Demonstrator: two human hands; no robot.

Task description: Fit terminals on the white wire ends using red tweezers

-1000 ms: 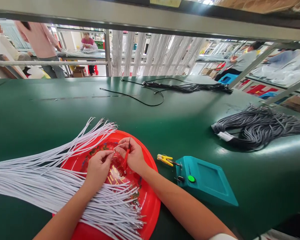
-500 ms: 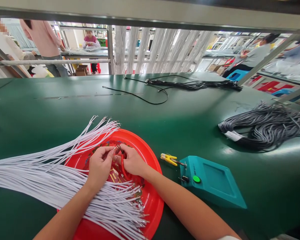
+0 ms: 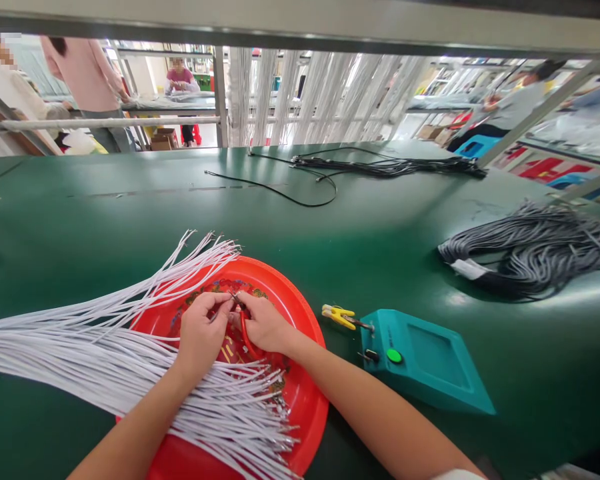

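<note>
Over a red basin (image 3: 305, 313), my left hand (image 3: 203, 333) is closed in a pinch on the end of a white cable, mostly hidden by the fingers. Facing it, my right hand (image 3: 267, 325) grips red-handled scissors (image 3: 247, 339), whose dark blades point at the left fingertips. The two hands nearly touch. A bundle of white cables (image 3: 105, 363) runs in from the left, beneath my left forearm. Its cut ends fan out across the basin's lower right, while a second group (image 3: 180, 280) lies over the basin's upper left rim.
A teal tester box (image 3: 425, 360) with a green button and yellow clip (image 3: 339, 316) sits right of the basin. Black cables (image 3: 390, 167) lie at the table's far side, and a grey cable coil (image 3: 525, 253) at right. Several people work beyond the overhead beam (image 3: 300, 30).
The scissor blades and right fingertips have shifted slightly at the left fingertips. Both hands otherwise stay in place over the basin, and the view has moved a little.
</note>
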